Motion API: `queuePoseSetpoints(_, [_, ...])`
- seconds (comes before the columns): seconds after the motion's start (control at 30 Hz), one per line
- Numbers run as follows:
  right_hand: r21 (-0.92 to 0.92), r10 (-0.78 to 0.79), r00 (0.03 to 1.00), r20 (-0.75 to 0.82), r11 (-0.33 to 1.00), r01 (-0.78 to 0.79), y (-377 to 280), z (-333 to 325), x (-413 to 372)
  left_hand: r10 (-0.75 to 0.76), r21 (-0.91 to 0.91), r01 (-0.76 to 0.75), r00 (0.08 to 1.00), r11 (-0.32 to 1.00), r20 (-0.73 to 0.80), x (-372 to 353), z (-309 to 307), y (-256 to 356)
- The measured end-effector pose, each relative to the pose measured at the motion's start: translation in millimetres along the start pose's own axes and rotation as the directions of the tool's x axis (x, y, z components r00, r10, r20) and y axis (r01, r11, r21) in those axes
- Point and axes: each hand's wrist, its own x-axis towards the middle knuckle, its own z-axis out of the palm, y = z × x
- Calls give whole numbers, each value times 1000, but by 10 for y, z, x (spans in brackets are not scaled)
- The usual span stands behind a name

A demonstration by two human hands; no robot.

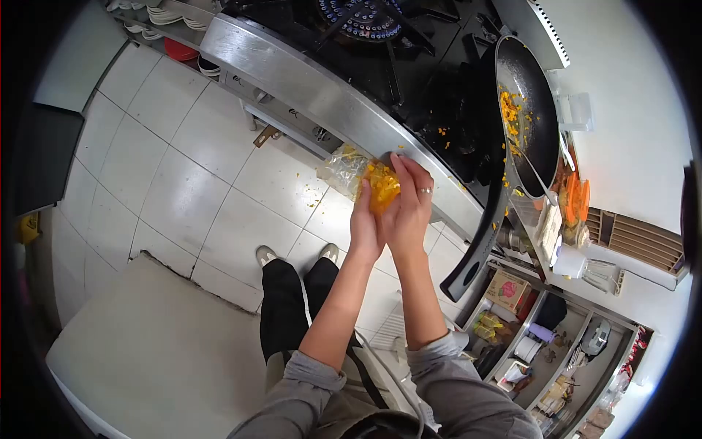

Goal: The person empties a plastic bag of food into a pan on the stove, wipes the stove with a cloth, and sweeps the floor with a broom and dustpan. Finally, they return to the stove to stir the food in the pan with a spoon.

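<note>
A clear plastic bag (344,168) holding chopped yellow-orange food is gripped between my two hands, beside the stove's front edge. My left hand (365,228) is closed against the near side of the bag. On the other side, my right hand (411,201) has its fingers curled over the bag, with a ring on one finger. To the right, a black frying pan (541,102) rests on the stove, with bits of the same orange food and a metal utensil (534,172) in it. The pan's long handle points toward me.
A gas burner (362,18) burns with a blue flame at the top. Orange bits lie on the stove and the tiled floor (179,190). An open drawer (541,351) of packets and tools stands at lower right. A pale counter (161,344) lies at lower left.
</note>
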Motion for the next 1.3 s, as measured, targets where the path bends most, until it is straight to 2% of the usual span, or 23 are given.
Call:
queuePoseSetpoints(0.03, [-22, -20, 999, -34, 1000, 20, -14, 7, 25, -1, 2, 1, 1000, 1000, 0, 12, -28, 7])
queuePoseSetpoints(0.07, [24, -26, 997, 78, 999, 24, 4, -6, -13, -21, -4, 21, 1000, 1000, -1, 22, -49, 22])
queuePoseSetpoints(0.1, [23, -24, 997, 73, 1000, 22, 15, -35, -35, -40, -10, 40, 999, 999, 1, 38, -60, 27])
queuePoseSetpoints(0.17, [-6, 26, 1000, 3, 1000, -26, 24, -131, -42, -4, -19, 4, 1000, 1000, 7, 51, -21, 28])
queuePoseSetpoints(0.2, [-57, -6, 997, -82, 998, 1, 27, -229, 67, 38, -34, -38, 999, 999, 9, 43, 11, 30])
queuePoseSetpoints(0.23, [-62, 29, 982, -187, 997, -41, 4, -280, 168, 36, -36, -35, 999, 999, 8, 28, 35, 30])
queuePoseSetpoints(0.3, [-153, 37, 972, -233, 985, -74, 74, -257, 291, 44, -22, -44, 999, 999, -8, 15, 64, 37])
queuePoseSetpoints(0.4, [-167, 50, 986, -161, 983, -77, 117, -189, 374, 50, -32, -50, 999, 998, 9, 29, 50, 12])
queuePoseSetpoints(0.53, [-124, 70, 983, -171, 988, -92, 98, -108, 419, 28, -36, -27, 999, 999, 24, 36, 15, 21])
queuePoseSetpoints(0.6, [-38, 104, 980, -168, 993, -112, 92, -99, 407, 25, -37, -23, 999, 999, 34, 39, 6, 21])
queuePoseSetpoints(0.73, [-43, 113, 982, -150, 992, -120, 29, -123, 319, 14, -33, -13, 1000, 999, 22, -2, 70, 56])
queuePoseSetpoints(0.8, [-139, 108, 973, -204, 981, -138, 41, -109, 312, 15, -30, -14, 1000, 999, 20, 11, 60, 52])
queuePoseSetpoints(1.03, [-195, 177, 965, -194, 957, -215, 100, -36, 433, 3, -14, -3, 1000, 1000, 9, 30, 27, 44])
queuePoseSetpoints(1.2, [-108, 176, 981, -88, 977, -185, -52, -121, 338, 9, -17, -8, 1000, 1000, 29, 39, 31, 41])
queuePoseSetpoints(1.3, [-58, 143, 980, -141, 987, -152, -29, -160, 254, 6, -16, -6, 1000, 1000, 28, 42, 27, 66])
